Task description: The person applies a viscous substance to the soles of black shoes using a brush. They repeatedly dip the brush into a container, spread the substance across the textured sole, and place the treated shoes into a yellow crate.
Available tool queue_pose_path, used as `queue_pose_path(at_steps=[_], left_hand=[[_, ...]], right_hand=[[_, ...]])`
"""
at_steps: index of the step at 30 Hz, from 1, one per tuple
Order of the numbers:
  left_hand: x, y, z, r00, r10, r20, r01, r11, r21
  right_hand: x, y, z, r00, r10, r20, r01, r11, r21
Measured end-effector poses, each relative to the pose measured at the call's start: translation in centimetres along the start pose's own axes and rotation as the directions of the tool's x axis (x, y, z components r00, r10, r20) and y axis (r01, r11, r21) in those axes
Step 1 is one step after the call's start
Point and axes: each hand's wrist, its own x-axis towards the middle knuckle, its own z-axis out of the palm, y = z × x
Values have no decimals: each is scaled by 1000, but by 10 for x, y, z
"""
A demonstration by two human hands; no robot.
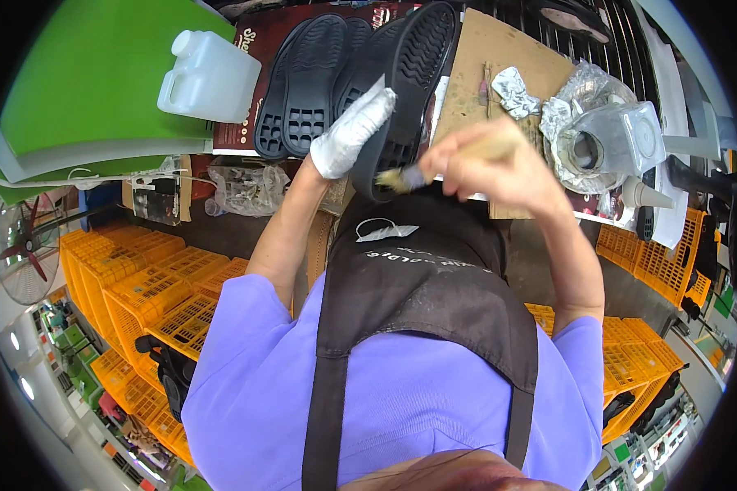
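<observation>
A black rubber shoe sole is tilted upright in front of me, its zigzag tread and square-patterned heel showing. My left hand, covered in white wrapping or a glove, grips the sole's left edge near the heel; some of its fingers are hidden. With my right hand, blurred a little by motion, I hold a flat paintbrush by its pale wooden handle. The bristles touch or lie very close to the sole's heel end. Left of my left hand, more black soles lie side by side on a dark red printed sheet.
A white plastic jug stands at the left beside a green surface. To the right, a stained cardboard sheet bears crumpled foil and a clear plastic container. Yellow crates stand stacked behind me on both sides.
</observation>
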Motion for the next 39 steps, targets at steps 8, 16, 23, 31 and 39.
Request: queue_pose_path(at_steps=[8,16,23,31,39], left_hand=[[-2,8,5,990,89,109,-125,914,386],[-11,-15,1,996,-50,79,64,980,-186],[-2,-4,-6,947,-36,319,298,473,-829],[-4,0,-4,899,-245,363,437,491,-753],[-8,-9,7,954,-266,135,293,752,-590]], right_hand=[[37,-2,-46,918,-135,-374,86,986,-145],[50,8,-65,665,-648,-371,292,683,-669],[14,21,-17,699,-641,316,697,513,-501],[23,16,-52,765,-621,170,603,599,-526],[23,45,-49,690,-646,-326,280,654,-703]])
